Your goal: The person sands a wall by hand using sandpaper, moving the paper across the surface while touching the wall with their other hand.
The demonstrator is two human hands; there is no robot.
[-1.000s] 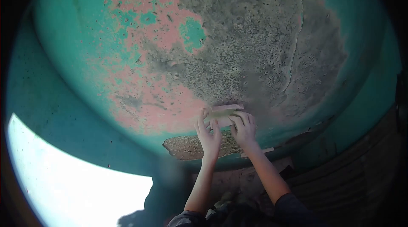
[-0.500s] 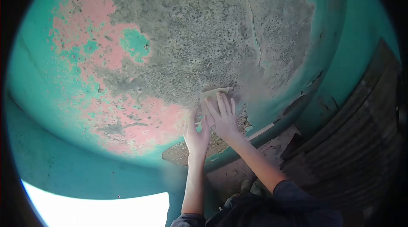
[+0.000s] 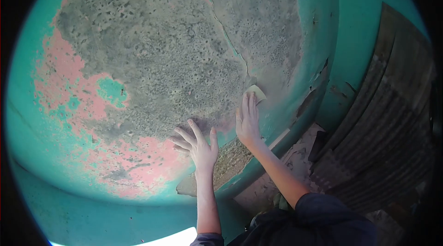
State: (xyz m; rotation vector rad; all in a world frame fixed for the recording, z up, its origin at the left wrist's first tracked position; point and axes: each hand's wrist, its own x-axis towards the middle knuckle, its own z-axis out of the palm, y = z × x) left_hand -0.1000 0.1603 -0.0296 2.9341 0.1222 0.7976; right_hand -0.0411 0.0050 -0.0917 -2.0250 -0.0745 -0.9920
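Observation:
My right hand (image 3: 249, 119) presses a small pale sheet (image 3: 256, 94) flat against the wall, near the lower end of a thin crack (image 3: 222, 27). The sheet shows beyond the fingertips; the rest lies under them. To its left, my left hand (image 3: 198, 148) rests with fingers spread on the wall, holding nothing. The wall surface (image 3: 161, 47) is rough grey with pits, edged by pink patches (image 3: 60, 61) and green paint (image 3: 25, 80). Some dust hangs about my right hand.
Below the hands, a broken patch (image 3: 226, 167) exposes coarse material. Dark corrugated sheets (image 3: 383, 130) lean at the right. Peeling paint (image 3: 311, 100) runs along the lower right edge. A bright opening (image 3: 175, 239) shows at the bottom left.
My right hand and the sheet have moved right and up along the wall, away from my left hand. My left hand's fingers are spread wider. The view has shifted right.

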